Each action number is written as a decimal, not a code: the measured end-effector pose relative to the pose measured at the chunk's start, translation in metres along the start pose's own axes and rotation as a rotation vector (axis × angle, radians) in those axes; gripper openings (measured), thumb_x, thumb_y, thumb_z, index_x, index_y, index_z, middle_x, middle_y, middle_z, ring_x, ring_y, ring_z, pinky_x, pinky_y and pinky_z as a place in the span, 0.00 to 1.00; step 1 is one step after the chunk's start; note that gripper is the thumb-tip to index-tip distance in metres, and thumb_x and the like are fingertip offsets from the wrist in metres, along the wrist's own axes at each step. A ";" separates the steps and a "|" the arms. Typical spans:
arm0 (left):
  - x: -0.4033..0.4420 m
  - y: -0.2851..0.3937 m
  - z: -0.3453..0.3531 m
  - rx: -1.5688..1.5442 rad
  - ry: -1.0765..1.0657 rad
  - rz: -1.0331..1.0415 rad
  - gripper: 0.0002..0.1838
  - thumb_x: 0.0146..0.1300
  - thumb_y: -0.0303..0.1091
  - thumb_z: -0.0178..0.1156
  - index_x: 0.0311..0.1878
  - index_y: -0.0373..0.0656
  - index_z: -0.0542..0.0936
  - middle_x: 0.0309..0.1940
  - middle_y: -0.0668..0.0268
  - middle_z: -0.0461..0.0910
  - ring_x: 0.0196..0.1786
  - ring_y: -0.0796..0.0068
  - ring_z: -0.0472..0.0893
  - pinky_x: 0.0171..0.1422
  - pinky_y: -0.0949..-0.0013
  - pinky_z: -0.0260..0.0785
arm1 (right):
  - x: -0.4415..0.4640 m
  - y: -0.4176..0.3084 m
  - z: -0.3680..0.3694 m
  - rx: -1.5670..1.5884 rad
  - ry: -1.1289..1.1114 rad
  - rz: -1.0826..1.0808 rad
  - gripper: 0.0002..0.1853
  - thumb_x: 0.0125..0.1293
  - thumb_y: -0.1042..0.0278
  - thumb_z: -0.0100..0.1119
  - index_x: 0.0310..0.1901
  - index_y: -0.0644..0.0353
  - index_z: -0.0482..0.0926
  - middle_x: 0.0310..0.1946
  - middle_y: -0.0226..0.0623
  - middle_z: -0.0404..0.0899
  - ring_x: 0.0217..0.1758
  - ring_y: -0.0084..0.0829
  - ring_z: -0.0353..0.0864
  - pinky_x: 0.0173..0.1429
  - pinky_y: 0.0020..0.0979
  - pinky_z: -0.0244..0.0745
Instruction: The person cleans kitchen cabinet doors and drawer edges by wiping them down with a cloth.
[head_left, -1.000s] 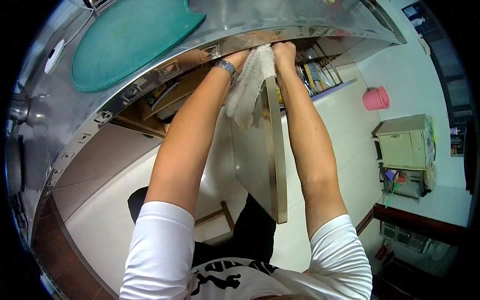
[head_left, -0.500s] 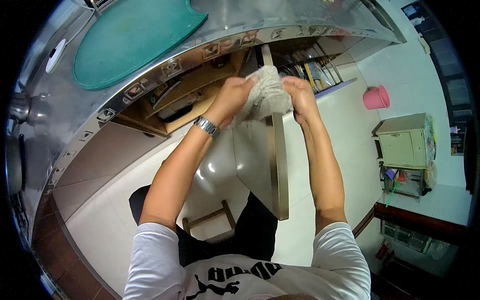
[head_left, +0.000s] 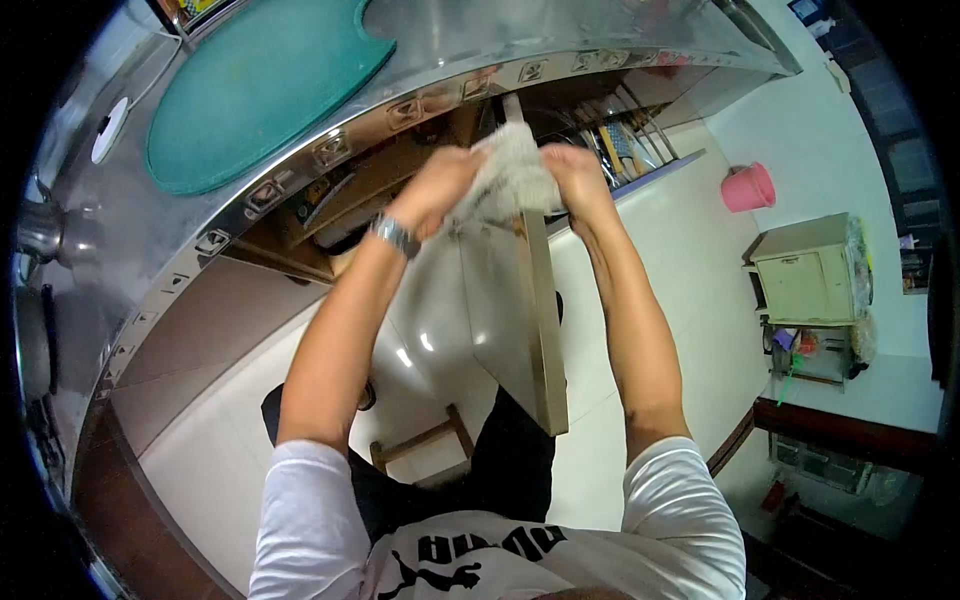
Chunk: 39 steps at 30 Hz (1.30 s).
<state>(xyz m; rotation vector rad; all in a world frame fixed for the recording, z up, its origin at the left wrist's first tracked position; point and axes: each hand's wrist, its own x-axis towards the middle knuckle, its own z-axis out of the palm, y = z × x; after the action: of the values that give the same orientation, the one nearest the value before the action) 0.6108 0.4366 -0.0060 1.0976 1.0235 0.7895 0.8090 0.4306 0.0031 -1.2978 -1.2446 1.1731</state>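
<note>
A pale, worn cloth [head_left: 515,178] is stretched between my two hands, draped over the upper end of an open cabinet door [head_left: 541,320] seen nearly edge-on. My left hand [head_left: 440,187], with a metal watch above it, is closed on the cloth's left side. On the other side, my right hand [head_left: 578,182] grips the cloth's right edge. Both hands are slightly blurred, and their fingertips are partly hidden. The door's glossy grey face shows below the cloth, left of its edge.
A steel counter [head_left: 440,30] with a green cutting board [head_left: 260,90] runs above the open cabinet [head_left: 370,180]. Inside stand a wooden shelf and a rack of utensils [head_left: 625,145]. A wooden stool [head_left: 425,440] sits below; a pink bucket [head_left: 748,188] and green cabinet [head_left: 805,285] are at right.
Both hands and the cloth have shifted a little left and upward in view. The cloth is still held from both sides, and the whole view has moved slightly.
</note>
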 end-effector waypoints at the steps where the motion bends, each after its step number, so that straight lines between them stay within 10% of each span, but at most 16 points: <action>1: -0.021 0.008 0.015 -0.046 0.083 -0.006 0.22 0.67 0.43 0.52 0.20 0.39 0.74 0.20 0.75 0.67 0.26 0.82 0.60 0.28 0.70 0.56 | -0.014 -0.004 -0.002 0.065 0.004 0.048 0.07 0.56 0.72 0.58 0.29 0.68 0.81 0.25 0.31 0.79 0.26 0.20 0.71 0.33 0.25 0.66; 6: 0.031 0.000 0.014 -0.103 0.208 0.149 0.19 0.65 0.42 0.52 0.30 0.33 0.77 0.26 0.60 0.77 0.29 0.76 0.72 0.35 0.69 0.67 | 0.035 -0.002 0.003 -0.081 0.100 -0.064 0.08 0.54 0.70 0.59 0.26 0.66 0.82 0.20 0.31 0.77 0.25 0.23 0.73 0.32 0.27 0.67; 9: 0.030 0.052 0.017 0.064 0.158 -0.129 0.22 0.65 0.47 0.51 0.45 0.34 0.77 0.45 0.53 0.78 0.42 0.68 0.77 0.43 0.62 0.71 | 0.070 -0.009 0.015 -0.117 0.151 -0.081 0.08 0.54 0.69 0.60 0.26 0.65 0.82 0.19 0.31 0.77 0.24 0.23 0.72 0.31 0.29 0.66; 21: -0.003 -0.001 0.022 -0.020 0.217 0.069 0.16 0.65 0.37 0.53 0.27 0.34 0.77 0.24 0.67 0.75 0.27 0.78 0.70 0.32 0.70 0.65 | 0.011 0.005 -0.006 -0.167 -0.052 -0.068 0.07 0.57 0.70 0.57 0.28 0.63 0.81 0.23 0.29 0.78 0.25 0.19 0.72 0.31 0.23 0.66; 25: 0.054 0.034 0.014 -0.094 0.240 -0.201 0.22 0.68 0.45 0.47 0.41 0.31 0.76 0.39 0.49 0.79 0.37 0.62 0.79 0.44 0.59 0.71 | 0.079 0.000 0.015 -0.420 0.216 -0.247 0.15 0.51 0.58 0.61 0.29 0.64 0.83 0.25 0.50 0.80 0.31 0.42 0.80 0.37 0.36 0.72; 27: 0.091 0.014 -0.002 -0.054 0.265 -0.193 0.24 0.67 0.48 0.46 0.42 0.31 0.76 0.39 0.48 0.79 0.38 0.60 0.79 0.45 0.57 0.71 | 0.094 -0.004 0.023 -0.473 0.271 0.032 0.14 0.51 0.61 0.60 0.30 0.65 0.82 0.26 0.51 0.80 0.31 0.41 0.80 0.38 0.35 0.72; 31: 0.029 0.035 0.011 0.139 0.289 -0.217 0.23 0.68 0.46 0.45 0.38 0.30 0.77 0.35 0.59 0.79 0.33 0.71 0.74 0.36 0.66 0.68 | 0.048 0.009 0.012 -0.059 0.061 -0.128 0.08 0.57 0.69 0.57 0.29 0.67 0.81 0.23 0.28 0.78 0.26 0.20 0.71 0.32 0.25 0.67; 39: -0.024 -0.001 0.031 -0.061 0.088 0.052 0.18 0.70 0.42 0.47 0.39 0.35 0.79 0.33 0.66 0.81 0.32 0.80 0.78 0.38 0.75 0.69 | -0.016 -0.007 0.002 -0.059 -0.057 -0.018 0.09 0.61 0.68 0.57 0.28 0.65 0.79 0.24 0.27 0.77 0.26 0.16 0.71 0.31 0.21 0.67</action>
<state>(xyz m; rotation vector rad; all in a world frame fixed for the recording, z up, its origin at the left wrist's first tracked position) 0.6311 0.4043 0.0025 1.0481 1.0409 0.9122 0.8064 0.4143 0.0100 -1.3017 -1.3392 1.1755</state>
